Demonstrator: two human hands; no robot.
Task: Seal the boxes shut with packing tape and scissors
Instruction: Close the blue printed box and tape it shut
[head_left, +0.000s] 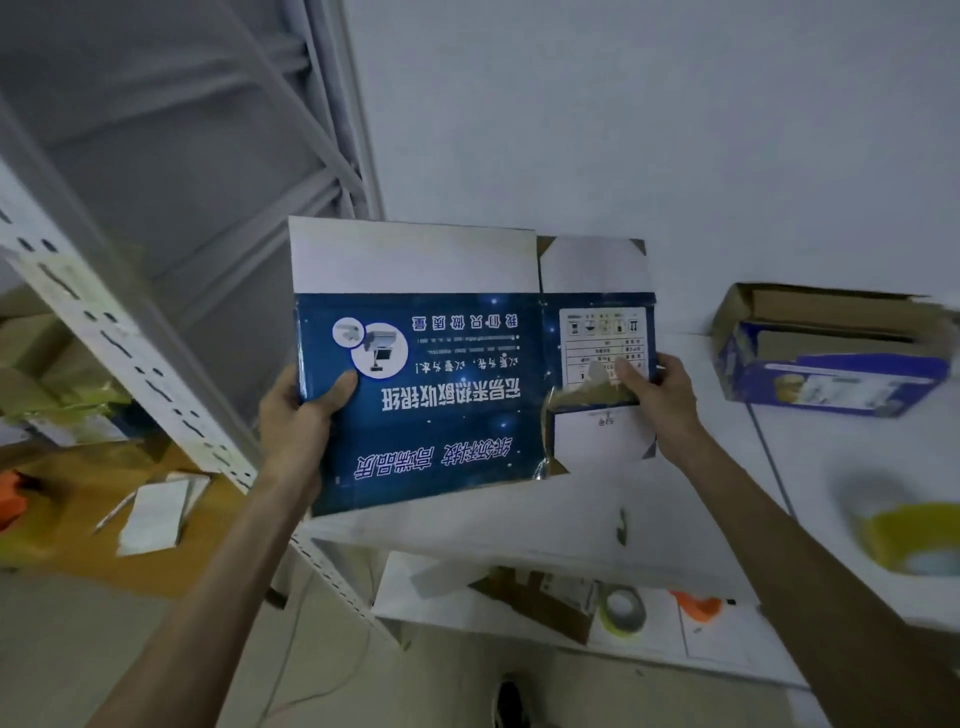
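A flattened blue printed cardboard box (447, 374) with white flaps is held up in the air, its print upside down. My left hand (301, 410) grips its left edge, thumb on the blue face. My right hand (660, 395) grips the right edge, thumb on the white label panel beside a torn, taped patch. A roll of yellowish packing tape (904, 535) lies blurred on the white table (727, 493) at the right. No scissors can be seen.
An opened blue box (831, 353) lies on its side at the table's back right. A white metal shelving upright (119, 343) runs diagonally on the left. The shelf under the table holds another tape roll (623, 610), cardboard and an orange object (696, 605).
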